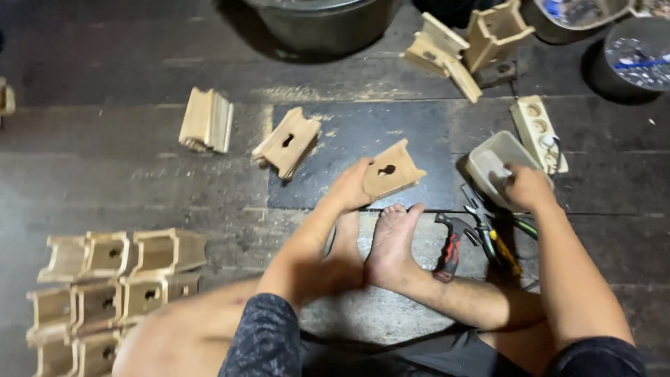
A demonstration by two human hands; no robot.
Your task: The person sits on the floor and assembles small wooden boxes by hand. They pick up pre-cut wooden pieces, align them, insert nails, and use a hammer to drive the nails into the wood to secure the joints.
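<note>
So your left hand [351, 187] has its grip closed on a small wooden piece with a keyhole slot [391, 172], fingers wrapped over its left edge. The piece sits tilted on the dark mat [391, 132] laid on the floor, just beyond your toes, roughly in the middle of the scene.

Your right hand [527, 187] is over at the right, reaching into a clear plastic tub [492, 162]. The fingers are curled down into it, but you can't tell whether that grip is closed on anything, since the inside of the tub is hidden by the hand.

Your bare feet [380, 244] are pressed together right below the wooden piece. Just to the right of them lie a hammer with a red and black handle [450, 246] and a pair of pliers [492, 234], touching or nearly so. A white power strip [539, 131] lies just past the tub.

Another slotted piece [287, 142] rests on the left edge of the mat, and a plain wooden block [206, 120] lies further left on the floor boards. Far right there's a loose heap of wooden parts [464, 43], and a dark metal pot [324, 24] sits at the far edge. Near left, a neat stack of finished slotted pieces [112, 286] lies in rows beside your knee.
</note>
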